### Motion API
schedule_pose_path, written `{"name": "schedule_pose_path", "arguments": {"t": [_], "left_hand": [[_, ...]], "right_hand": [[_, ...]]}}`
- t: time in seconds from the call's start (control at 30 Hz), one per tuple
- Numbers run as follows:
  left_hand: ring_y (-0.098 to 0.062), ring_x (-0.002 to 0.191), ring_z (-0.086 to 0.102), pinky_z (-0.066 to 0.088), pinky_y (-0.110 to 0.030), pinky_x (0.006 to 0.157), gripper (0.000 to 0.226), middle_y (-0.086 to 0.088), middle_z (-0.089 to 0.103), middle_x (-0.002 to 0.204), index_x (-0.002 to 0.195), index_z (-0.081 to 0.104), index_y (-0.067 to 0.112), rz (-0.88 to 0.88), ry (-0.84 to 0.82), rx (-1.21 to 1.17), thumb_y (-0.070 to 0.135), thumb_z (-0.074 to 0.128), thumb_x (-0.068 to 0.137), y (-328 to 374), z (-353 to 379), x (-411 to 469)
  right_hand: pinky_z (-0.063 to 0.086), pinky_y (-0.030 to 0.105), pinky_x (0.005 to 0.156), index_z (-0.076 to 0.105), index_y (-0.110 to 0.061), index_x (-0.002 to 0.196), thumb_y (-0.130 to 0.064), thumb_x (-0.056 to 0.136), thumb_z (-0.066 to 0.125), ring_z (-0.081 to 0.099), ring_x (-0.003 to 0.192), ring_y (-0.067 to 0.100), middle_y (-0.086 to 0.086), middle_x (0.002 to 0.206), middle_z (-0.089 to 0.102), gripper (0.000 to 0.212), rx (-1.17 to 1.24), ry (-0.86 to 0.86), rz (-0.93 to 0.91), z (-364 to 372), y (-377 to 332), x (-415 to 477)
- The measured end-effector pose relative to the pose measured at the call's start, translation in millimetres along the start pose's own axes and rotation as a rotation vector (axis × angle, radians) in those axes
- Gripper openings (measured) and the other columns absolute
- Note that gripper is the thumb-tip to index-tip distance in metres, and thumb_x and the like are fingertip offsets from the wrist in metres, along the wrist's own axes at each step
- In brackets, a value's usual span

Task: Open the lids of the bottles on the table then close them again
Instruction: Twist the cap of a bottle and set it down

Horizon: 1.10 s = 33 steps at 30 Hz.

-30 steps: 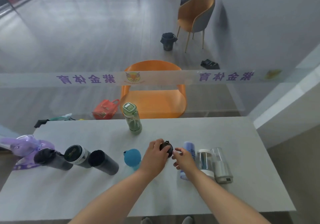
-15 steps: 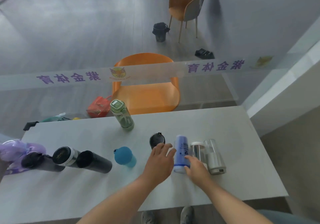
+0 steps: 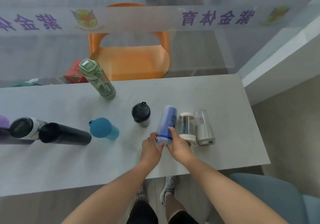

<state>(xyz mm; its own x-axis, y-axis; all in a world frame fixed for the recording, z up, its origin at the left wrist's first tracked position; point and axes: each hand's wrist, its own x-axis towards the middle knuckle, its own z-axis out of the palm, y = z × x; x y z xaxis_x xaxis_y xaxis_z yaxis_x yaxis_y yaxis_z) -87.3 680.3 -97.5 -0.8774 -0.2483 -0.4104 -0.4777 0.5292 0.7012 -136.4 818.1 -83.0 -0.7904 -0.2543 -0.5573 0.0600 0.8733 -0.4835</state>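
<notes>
A tall blue bottle [image 3: 167, 120] stands on the grey table [image 3: 199, 92]. My left hand [image 3: 151, 146] and my right hand [image 3: 178, 145] both grip its lower end, one on each side. Just left of it stands a small black bottle [image 3: 141, 114] with its lid shut. Farther left are a teal bottle [image 3: 102, 128], a black bottle [image 3: 65, 134] and a black-and-white bottle [image 3: 24, 127]. A green bottle [image 3: 97, 79] stands near the table's far edge. Right of the blue bottle are a clear bottle with a cream base [image 3: 186, 127] and a clear-and-white bottle [image 3: 203, 128].
A glass partition with a printed band [image 3: 216, 18] rises behind the table, with an orange chair [image 3: 131, 59] and a red bag [image 3: 74, 74] beyond it. A blue-grey chair [image 3: 270, 194] sits at the near right. A purple object [image 3: 3, 121] shows at the left edge.
My left hand let go of the small black bottle and both hands moved right onto the blue bottle. The camera tilted down, closer to the table.
</notes>
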Motion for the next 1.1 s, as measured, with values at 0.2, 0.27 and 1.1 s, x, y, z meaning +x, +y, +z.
{"name": "schedule_pose_path", "arguments": {"t": [0.2, 0.27, 1.1], "left_hand": [[-0.016, 0.109, 0.046, 0.038, -0.022, 0.088, 0.036, 0.004, 0.056, 0.117, 0.126, 0.049, 0.027, 0.139, 0.143, 0.044, 0.028, 0.06, 0.092, 15.5, -41.3, -44.0], [-0.014, 0.106, 0.046, 0.036, -0.018, 0.088, 0.036, 0.006, 0.057, 0.116, 0.125, 0.051, 0.027, 0.226, 0.189, 0.078, 0.028, 0.063, 0.091, 21.4, -55.0, -56.7], [-0.019, 0.104, 0.051, 0.043, -0.03, 0.09, 0.027, 0.003, 0.059, 0.113, 0.111, 0.058, 0.021, 0.544, 0.07, 0.232, 0.034, 0.044, 0.093, 78.7, 3.4, -55.4]], "right_hand": [[0.051, 0.024, 0.05, 0.027, -0.033, 0.15, -0.036, 0.092, 0.063, 0.066, 0.057, 0.018, 0.008, 0.094, 0.072, 0.068, 0.446, -0.13, 0.035, -27.5, -18.6, -43.6], [0.052, 0.026, 0.053, 0.032, -0.032, 0.148, -0.037, 0.093, 0.062, 0.065, 0.056, 0.017, 0.009, 0.093, 0.073, 0.063, 0.516, -0.162, 0.039, -36.5, -25.5, -57.0], [0.05, 0.034, 0.091, 0.053, -0.019, 0.138, -0.02, 0.089, 0.059, 0.062, 0.11, 0.023, 0.007, 0.127, 0.064, 0.05, 0.148, 0.099, 0.057, -80.2, 24.9, -44.5]]}}
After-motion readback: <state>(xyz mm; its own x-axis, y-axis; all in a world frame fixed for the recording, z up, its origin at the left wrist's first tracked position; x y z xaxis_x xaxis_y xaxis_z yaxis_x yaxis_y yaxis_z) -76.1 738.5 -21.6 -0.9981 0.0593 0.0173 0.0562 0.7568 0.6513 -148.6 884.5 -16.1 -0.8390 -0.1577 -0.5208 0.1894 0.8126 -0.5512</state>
